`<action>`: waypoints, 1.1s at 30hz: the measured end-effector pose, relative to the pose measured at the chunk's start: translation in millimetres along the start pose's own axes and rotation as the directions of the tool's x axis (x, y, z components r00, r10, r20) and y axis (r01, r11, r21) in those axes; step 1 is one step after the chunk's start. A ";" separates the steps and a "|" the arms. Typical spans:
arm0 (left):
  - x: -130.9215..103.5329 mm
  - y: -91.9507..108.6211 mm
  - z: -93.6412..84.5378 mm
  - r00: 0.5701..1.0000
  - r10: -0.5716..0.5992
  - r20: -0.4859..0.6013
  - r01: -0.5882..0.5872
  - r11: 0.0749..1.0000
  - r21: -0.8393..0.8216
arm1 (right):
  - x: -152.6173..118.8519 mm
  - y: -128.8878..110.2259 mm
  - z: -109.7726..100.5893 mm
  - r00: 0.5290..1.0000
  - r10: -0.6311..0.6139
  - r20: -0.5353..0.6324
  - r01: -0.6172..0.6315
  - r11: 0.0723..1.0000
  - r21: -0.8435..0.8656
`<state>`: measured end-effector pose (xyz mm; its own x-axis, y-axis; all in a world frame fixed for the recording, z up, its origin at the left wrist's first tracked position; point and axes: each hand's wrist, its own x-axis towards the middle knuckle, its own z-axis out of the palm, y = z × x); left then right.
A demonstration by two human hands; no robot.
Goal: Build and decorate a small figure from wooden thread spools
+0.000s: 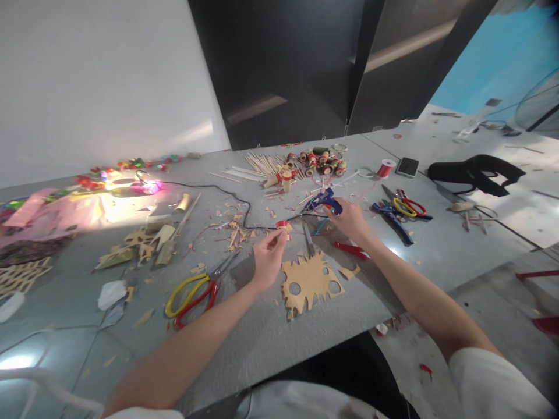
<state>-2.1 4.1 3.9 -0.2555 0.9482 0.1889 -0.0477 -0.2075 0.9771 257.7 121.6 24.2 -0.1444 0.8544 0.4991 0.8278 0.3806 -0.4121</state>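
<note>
My left hand point(268, 259) pinches a small piece with a red band point(283, 224) and a tan part below it, held above the middle of the table. My right hand point(347, 218) is wrapped round the handle of a blue glue gun point(321, 201), whose nozzle points left. The fingertips on its far side are hidden. Below my hands lies a tan sheet point(311, 282) with round holes and jagged cut edges. A flat metal blade point(308, 240) rests at its top edge, and a red-handled tool point(350, 251) lies under my right forearm.
Scissors with yellow and red handles point(192, 297) lie left of my left hand. Farther back are thin wooden sticks point(262, 164) and several red-banded pieces point(325, 160). Pliers point(393, 221), red thread point(386, 169) and a phone point(407, 167) lie right. A black cable point(247, 212) crosses the table.
</note>
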 end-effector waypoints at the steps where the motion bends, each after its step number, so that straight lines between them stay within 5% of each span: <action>1: -0.5 0.8 0.1 1.000 0.003 0.010 -0.002 1.000 -0.017 | 1.2 4.1 2.8 0.999 0.045 0.027 -0.044 0.999 -0.030; 4: -2.2 3.6 0.6 0.998 -0.002 0.058 0.006 0.998 -0.061 | 2.3 13.7 7.7 0.991 0.123 0.061 -0.117 0.988 -0.097; 7: -4.3 7.4 2.2 0.992 -0.028 0.122 0.039 0.996 -0.085 | 0.6 8.0 3.7 0.993 0.088 -0.084 -0.096 0.992 -0.087; 12: -6.1 12.4 6.2 0.995 -0.055 0.078 0.066 0.987 -0.150 | -17.9 -50.6 -12.1 0.988 -0.134 -0.080 0.154 0.917 0.368; 18: -8.8 9.4 9.9 0.993 -0.101 0.056 0.109 0.981 -0.160 | -58.0 -114.4 -8.1 0.982 -0.175 -0.071 0.178 0.728 0.662; 33: -16.5 11.9 13.3 0.985 -0.131 0.114 0.151 0.969 -0.193 | -70.6 -115.4 3.1 0.994 -0.063 -0.086 0.106 0.625 0.773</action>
<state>14.3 -10.9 13.7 -0.1357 0.9883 0.0696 -0.2716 -0.1046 0.9567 170.6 18.5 34.1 -0.1490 0.7952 0.5878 0.0832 0.6024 -0.7939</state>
